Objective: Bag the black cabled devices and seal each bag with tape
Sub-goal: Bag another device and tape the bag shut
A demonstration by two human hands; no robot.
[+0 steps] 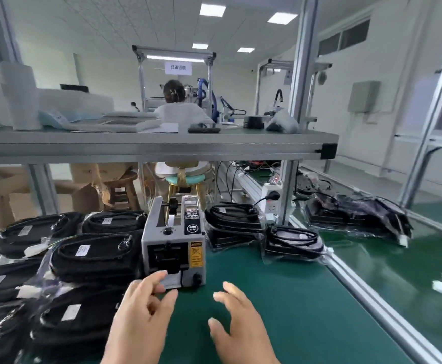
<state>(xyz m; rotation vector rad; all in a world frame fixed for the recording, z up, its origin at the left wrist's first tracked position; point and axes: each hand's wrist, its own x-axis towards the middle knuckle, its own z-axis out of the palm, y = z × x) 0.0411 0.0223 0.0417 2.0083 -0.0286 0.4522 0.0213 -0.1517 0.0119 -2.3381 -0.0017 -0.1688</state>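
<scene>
My left hand [141, 313] brackets a pale tape strip [172, 281] at the boxy grey dispenser [174, 243]; blur hides any pinch. My right hand [238, 319] is splayed, empty. Glossy black cabled devices [91, 256] pile at nine o'clock.

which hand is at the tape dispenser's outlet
The left hand: its finger and thumb bracket the tape strip; the right hand hovers open over the mat.

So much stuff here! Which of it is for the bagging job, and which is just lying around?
For the job: tape dispenser, black cabled devices on the left, bagged devices on the right, left hand at the dispenser.
Lying about: cardboard boxes, wooden stool, white roll.
</scene>
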